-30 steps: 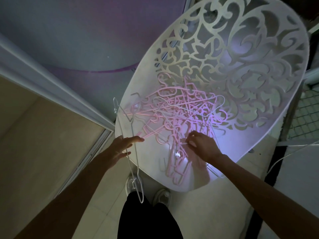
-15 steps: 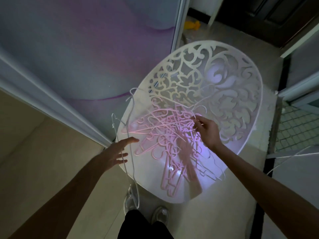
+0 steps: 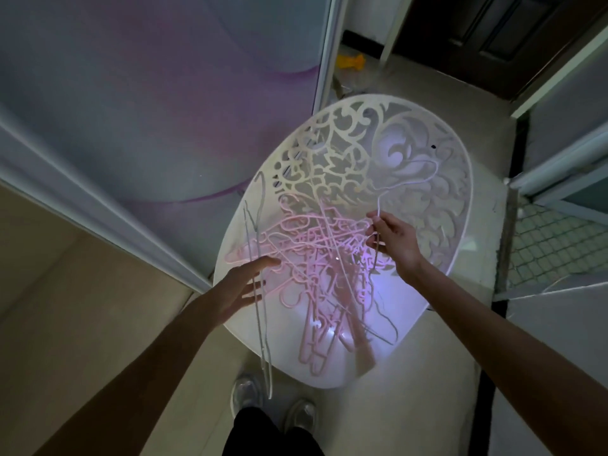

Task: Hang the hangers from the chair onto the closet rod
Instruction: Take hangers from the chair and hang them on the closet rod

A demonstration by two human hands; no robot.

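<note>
A white chair (image 3: 460,205) with a cut-out scroll pattern holds a tangled pile of pink hangers (image 3: 316,258) on its seat. My right hand (image 3: 396,240) is above the right side of the pile and pinches a thin white wire hanger (image 3: 399,184), whose hook lies against the chair back. My left hand (image 3: 245,287) is at the seat's left edge with its fingers straight. Two white wire hangers (image 3: 263,324) hang across those fingers and reach down toward the floor. The closet rod is out of view.
A sliding closet door (image 3: 148,93) with a purple pattern stands to the left, its pale frame (image 3: 98,218) running diagonally. My shoes (image 3: 246,393) are right below the seat. A yellow object (image 3: 350,62) lies on the floor behind the chair. A dark door (image 3: 493,34) is at the back right.
My right hand rose from the front of the pile toward the chair back, lifting a white wire hanger. My left hand stayed at the seat's left edge with its hangers.
</note>
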